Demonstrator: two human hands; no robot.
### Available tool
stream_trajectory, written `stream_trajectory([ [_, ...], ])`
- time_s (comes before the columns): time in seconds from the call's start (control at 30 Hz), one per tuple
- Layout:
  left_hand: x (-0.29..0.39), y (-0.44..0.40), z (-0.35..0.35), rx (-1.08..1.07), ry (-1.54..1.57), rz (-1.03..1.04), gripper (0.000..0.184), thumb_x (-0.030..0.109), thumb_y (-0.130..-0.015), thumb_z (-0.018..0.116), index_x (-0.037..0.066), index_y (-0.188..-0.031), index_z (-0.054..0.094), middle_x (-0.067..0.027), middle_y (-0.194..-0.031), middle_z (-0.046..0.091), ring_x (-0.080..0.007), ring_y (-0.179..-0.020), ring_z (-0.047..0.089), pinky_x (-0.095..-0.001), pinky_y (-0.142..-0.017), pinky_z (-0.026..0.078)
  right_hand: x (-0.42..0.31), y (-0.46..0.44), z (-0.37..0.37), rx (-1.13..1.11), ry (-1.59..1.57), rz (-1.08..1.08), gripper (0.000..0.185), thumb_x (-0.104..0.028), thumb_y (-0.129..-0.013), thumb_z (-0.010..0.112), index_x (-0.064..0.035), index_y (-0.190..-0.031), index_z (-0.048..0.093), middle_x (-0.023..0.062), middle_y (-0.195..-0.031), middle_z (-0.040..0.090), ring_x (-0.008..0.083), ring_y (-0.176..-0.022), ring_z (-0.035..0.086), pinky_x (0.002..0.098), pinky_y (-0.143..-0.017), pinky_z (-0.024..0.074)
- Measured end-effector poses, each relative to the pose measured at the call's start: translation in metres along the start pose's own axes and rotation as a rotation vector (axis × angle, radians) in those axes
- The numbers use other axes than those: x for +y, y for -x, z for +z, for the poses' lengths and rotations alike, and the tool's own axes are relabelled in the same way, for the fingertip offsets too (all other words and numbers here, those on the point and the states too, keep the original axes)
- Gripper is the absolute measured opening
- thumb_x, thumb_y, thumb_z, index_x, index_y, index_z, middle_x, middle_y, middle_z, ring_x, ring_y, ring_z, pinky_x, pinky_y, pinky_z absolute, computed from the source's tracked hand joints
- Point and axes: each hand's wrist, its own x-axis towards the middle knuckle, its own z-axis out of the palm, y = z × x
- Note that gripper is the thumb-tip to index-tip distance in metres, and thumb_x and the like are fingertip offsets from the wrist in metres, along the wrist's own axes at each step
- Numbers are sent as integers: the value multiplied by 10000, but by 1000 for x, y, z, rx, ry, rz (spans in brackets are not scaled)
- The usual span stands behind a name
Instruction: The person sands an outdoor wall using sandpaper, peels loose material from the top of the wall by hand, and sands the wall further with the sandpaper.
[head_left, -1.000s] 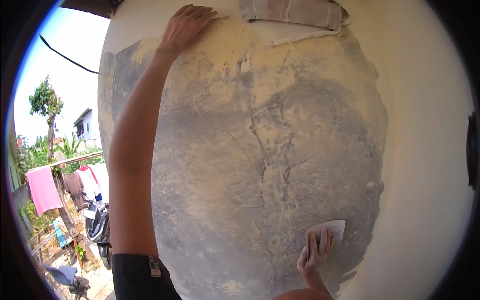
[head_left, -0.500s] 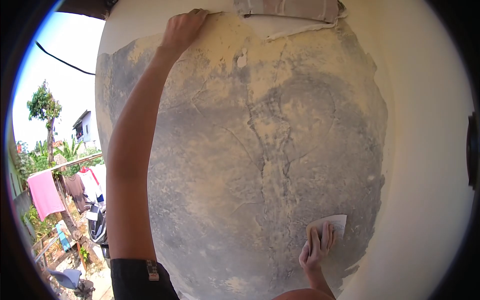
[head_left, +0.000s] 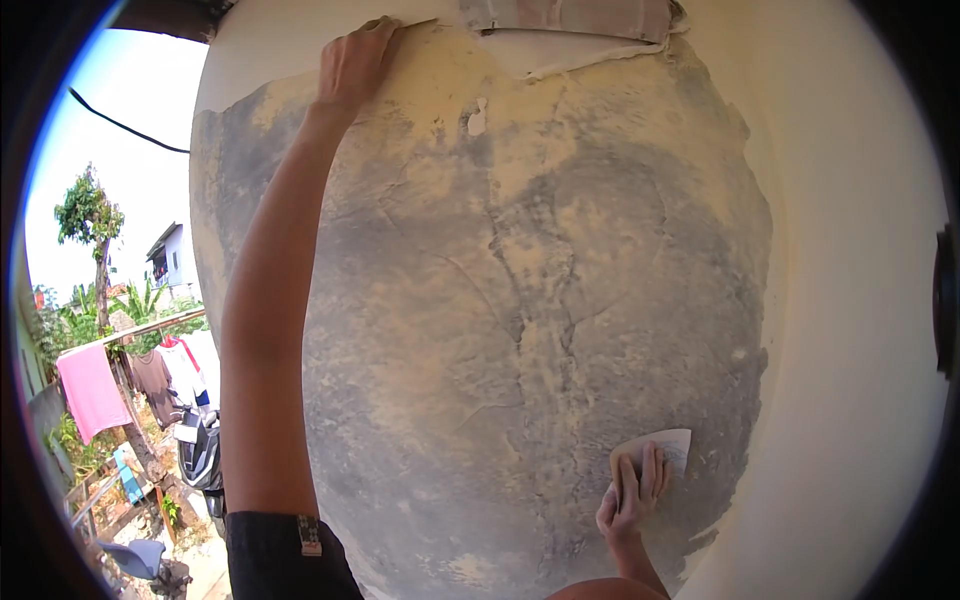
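My left hand (head_left: 352,68) is raised near the top of the wall, its fingers closed on a thin, flat blade (head_left: 418,22) whose pointed end sticks out to the right. Most of that blade is hidden by the fingers. Low on the right, my right hand (head_left: 630,495) presses a pale, stiff-looking sheet (head_left: 672,446) against the wall, fingers bent over it; I cannot tell its material. Both hands work on a grey and yellowish patchy wall surface (head_left: 420,330) with fine cracks.
A brownish panel (head_left: 570,14) with white, paste-like material (head_left: 560,55) under its edge is at the top. Smooth cream wall (head_left: 840,350) borders the right. Outdoors on the left are a pink cloth (head_left: 93,392) on a line, a motorbike (head_left: 200,450) and a blue-grey chair (head_left: 135,558).
My left hand has shifted slightly left, and more of the blade's tip shows. The wall markings sit a little farther left in view. My right hand and its sheet have barely moved.
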Motion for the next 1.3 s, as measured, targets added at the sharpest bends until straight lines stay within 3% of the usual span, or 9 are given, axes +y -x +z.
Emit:
stream_trajectory([
  [0.23, 0, 0, 5, -42, -103, -90, 170, 78, -872, 502, 59, -1023, 579, -154, -917, 670, -371, -797, 649, -456, -702, 527, 1, 1, -1, -16, -1, -2, 429, -281, -971, 370, 14, -1223, 554, 303, -1355, 444, 475, -1292, 376, 593, -1077, 224],
  [0.43, -3, 5, 8, 107, -12, -69, 157, 103, -873, 514, 72, -1017, 571, -166, -902, 666, -381, -774, 644, -465, -684, 518, 0, 0, -2, -20, 6, 2, 430, -279, -973, 368, 14, -1229, 550, 305, -1359, 440, 475, -1290, 380, 586, -1079, 223],
  [0.53, -3, 4, 11, 172, -14, -102, 142, 130, -895, 507, 81, -1013, 569, -165, -877, 669, -380, -748, 643, -474, -672, 513, 1, 1, -2, -22, 7, 1, 436, -283, -976, 359, 16, -1229, 550, 305, -1361, 439, 474, -1292, 380, 586, -1080, 223],
  [0.63, 0, 2, 9, 144, 60, -352, 138, 164, -910, 512, 87, -1013, 561, -161, -848, 675, -378, -768, 643, -482, -678, 507, 3, 2, -1, -15, 2, -7, 441, -287, -977, 352, 17, -1227, 550, 304, -1359, 441, 472, -1293, 380, 587, -1081, 221],
  [0.73, 3, 3, 5, 182, 183, -372, 253, 297, -942, 524, 128, -1115, 601, -162, -925, 687, -355, -845, 653, -426, -743, 501, 5, 6, 0, -7, -1, -11, 443, -291, -978, 349, 17, -1225, 551, 303, -1357, 443, 473, -1293, 380, 589, -1082, 218],
  [0.83, 18, 12, -6, 335, 200, -249, 296, 318, -939, 517, 109, -1109, 639, -175, -956, 682, -357, -871, 652, -418, -770, 501, 4, 6, -1, -2, -7, -6, 445, -294, -978, 350, 18, -1223, 551, 301, -1356, 445, 473, -1294, 378, 591, -1083, 215],
  [0.93, -8, 14, 3, 224, 131, -261, 246, 232, -931, 500, 66, -1029, 652, -196, -900, 672, -398, -866, 628, -464, -765, 497, 3, 3, -1, -2, -4, -13, 450, -301, -977, 352, 19, -1221, 553, 298, -1356, 446, 473, -1295, 377, 591, -1083, 214],
  [1.03, -15, 14, 7, 186, 116, -233, 278, 241, -932, 489, 58, -1028, 675, -210, -932, 662, -409, -876, 624, -459, -791, 493, 4, 4, 0, -3, 8, -11, 455, -307, -976, 351, 19, -1221, 554, 297, -1358, 445, 471, -1295, 377, 590, -1083, 216],
  [1.3, -12, 15, 10, 251, 116, -384, 221, 209, -915, 510, 87, -998, 675, -203, -898, 663, -399, -855, 627, -464, -768, 495, 3, 5, -1, -15, 22, -3, 462, -307, -981, 335, 15, -1233, 550, 295, -1367, 436, 466, -1297, 377, 586, -1081, 225],
])
